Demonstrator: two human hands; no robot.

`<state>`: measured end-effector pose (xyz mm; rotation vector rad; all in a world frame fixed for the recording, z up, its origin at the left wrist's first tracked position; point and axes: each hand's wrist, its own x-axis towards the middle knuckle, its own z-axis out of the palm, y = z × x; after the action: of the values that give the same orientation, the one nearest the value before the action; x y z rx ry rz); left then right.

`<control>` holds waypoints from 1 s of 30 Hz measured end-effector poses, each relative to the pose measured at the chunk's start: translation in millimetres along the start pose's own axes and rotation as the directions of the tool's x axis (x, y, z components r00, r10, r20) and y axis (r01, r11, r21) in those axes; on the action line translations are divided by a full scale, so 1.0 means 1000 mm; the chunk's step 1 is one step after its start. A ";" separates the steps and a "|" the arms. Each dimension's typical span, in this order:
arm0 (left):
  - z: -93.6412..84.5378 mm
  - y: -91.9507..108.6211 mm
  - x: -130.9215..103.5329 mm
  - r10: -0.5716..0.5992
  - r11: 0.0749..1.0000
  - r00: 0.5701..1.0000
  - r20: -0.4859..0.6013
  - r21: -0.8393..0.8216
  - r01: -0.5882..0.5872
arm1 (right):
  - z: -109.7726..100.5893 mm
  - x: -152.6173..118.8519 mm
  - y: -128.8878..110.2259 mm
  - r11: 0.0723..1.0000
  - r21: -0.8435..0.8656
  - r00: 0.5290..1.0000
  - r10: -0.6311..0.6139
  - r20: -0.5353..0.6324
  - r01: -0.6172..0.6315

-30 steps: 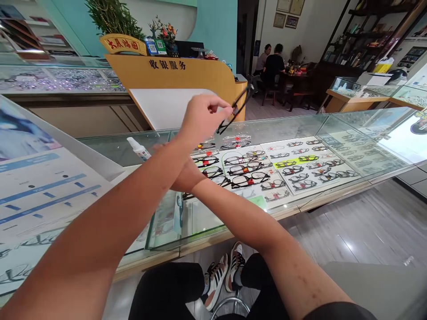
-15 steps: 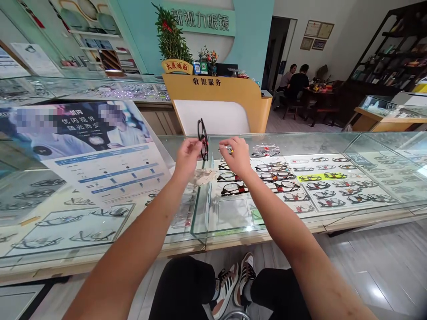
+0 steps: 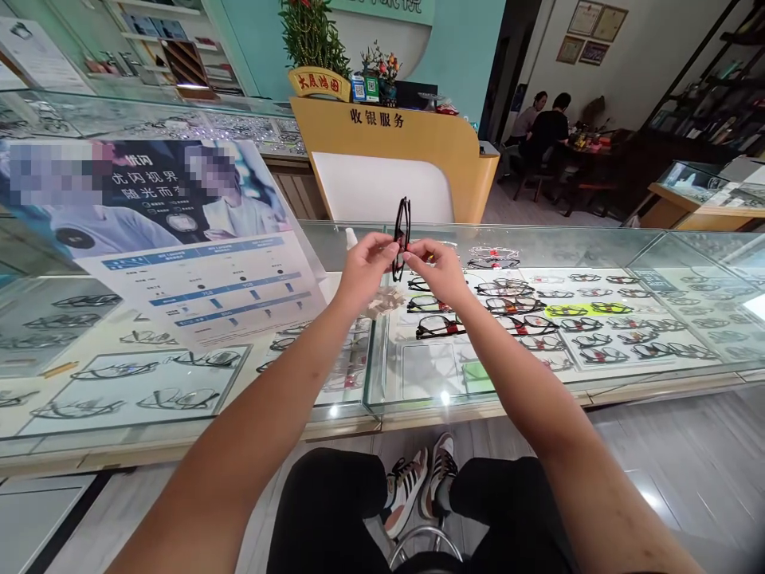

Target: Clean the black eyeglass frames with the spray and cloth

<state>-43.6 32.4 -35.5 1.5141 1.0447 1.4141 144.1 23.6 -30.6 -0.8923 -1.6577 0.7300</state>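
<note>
A pair of black-framed glasses (image 3: 404,219) is held up on edge above the glass counter, with a bit of red near its middle. My left hand (image 3: 369,267) pinches it from the left side. From the right, my right hand (image 3: 439,271) closes its fingertips on the same glasses. Below my left hand a crumpled beige cloth (image 3: 386,303) lies on the counter. Rows of dark glasses (image 3: 439,326) sit inside the display case under my right hand, several with red tags.
A large printed sign (image 3: 197,255) stands on the counter at the left. The glass display case (image 3: 430,406) runs across in front of my knees. Beyond it is a yellow cash desk (image 3: 442,127) with a plant (image 3: 311,40). Two people (image 3: 547,123) sit at a far table.
My left hand has carried the glasses to the right, and my right hand, earlier apart and empty, now grips them too. The view has tilted slightly downward.
</note>
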 end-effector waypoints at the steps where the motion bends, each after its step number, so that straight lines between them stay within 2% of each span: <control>1: 0.000 0.000 0.000 -0.004 1.000 1.000 0.013 -0.007 0.004 | -0.001 0.000 0.000 1.000 0.011 1.000 0.005 -0.003 -0.005; 5: 0.000 -0.002 0.001 -0.002 0.998 0.999 0.040 -0.065 0.005 | -0.003 0.001 0.001 0.999 0.039 1.000 -0.002 -0.022 0.003; 10: -0.003 -0.003 0.003 0.017 1.000 1.000 0.009 -0.024 -0.016 | -0.007 0.003 0.006 1.000 0.005 0.998 0.025 -0.050 -0.025; 12: -0.005 -0.006 0.006 0.028 1.000 0.999 -0.022 -0.004 -0.028 | -0.012 0.004 0.007 0.998 -0.032 0.993 0.043 -0.113 -0.047; 15: -0.011 -0.011 0.011 0.046 0.999 0.997 -0.058 0.016 -0.045 | -0.021 0.004 0.007 0.984 -0.158 0.962 0.041 -0.269 -0.086; 18: -0.016 -0.015 0.015 0.056 0.998 0.998 -0.039 0.029 -0.055 | -0.031 0.004 0.006 0.961 -0.264 0.911 -0.029 -0.411 -0.089; 21: -0.018 -0.016 0.016 0.069 0.996 0.998 -0.011 0.049 -0.068 | -0.037 0.007 0.007 0.947 -0.318 0.861 -0.127 -0.493 -0.043; 23: -0.017 -0.015 0.014 0.076 0.996 0.997 0.005 0.045 -0.076 | -0.038 0.008 0.008 0.934 -0.357 0.853 -0.180 -0.491 -0.009; 25: -0.016 -0.014 0.013 0.078 0.997 0.997 0.015 0.025 -0.078 | -0.036 0.007 0.008 0.915 -0.403 0.869 -0.211 -0.447 0.015; 30: -0.014 -0.015 0.012 0.091 0.996 0.996 -0.003 0.021 -0.091 | -0.024 -0.002 -0.001 0.840 -0.528 0.931 -0.281 -0.231 0.123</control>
<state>-57.6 49.0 -44.9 1.5924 1.0071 1.4733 167.5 21.8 -24.6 -1.1055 -1.6559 -0.0132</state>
